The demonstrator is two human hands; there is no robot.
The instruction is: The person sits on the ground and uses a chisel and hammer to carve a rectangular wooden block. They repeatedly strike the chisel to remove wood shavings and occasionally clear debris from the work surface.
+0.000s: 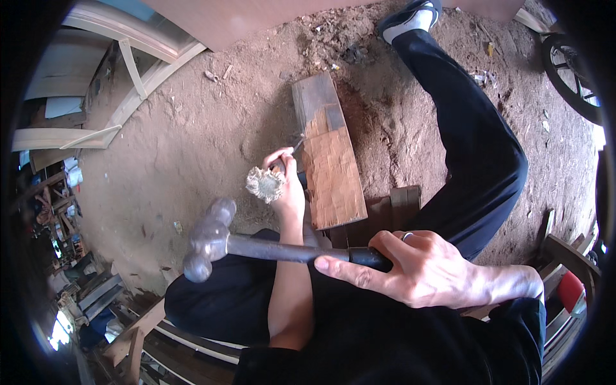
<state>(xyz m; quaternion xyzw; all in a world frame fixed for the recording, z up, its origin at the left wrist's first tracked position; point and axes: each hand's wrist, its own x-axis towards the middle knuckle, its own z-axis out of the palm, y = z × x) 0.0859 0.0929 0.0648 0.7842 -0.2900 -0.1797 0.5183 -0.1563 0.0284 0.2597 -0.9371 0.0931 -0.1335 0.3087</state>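
A thick wooden block (333, 176) lies on the dirt floor in front of me. Its far end is grey and weathered, while the nearer top face is freshly cut, with rows of chip marks. My left hand (290, 189) is wrapped round a chisel (265, 185) at the block's left side. The chisel's struck end is frayed and mushroomed; its thin blade points toward the block, and I cannot tell whether the tip touches. My right hand (420, 269) grips the dark handle of a ball-peen hammer (210, 237), thumb along the shaft. The hammer's metal head hangs over my left forearm, apart from the chisel.
Pale wooden frames (138, 90) lean at the far left. Stacked timber offcuts (96, 298) crowd the lower left. My bent right leg (481, 147) borders the block's right side. A black wheel (571, 77) stands at the far right, and a red object (570, 294) sits lower right.
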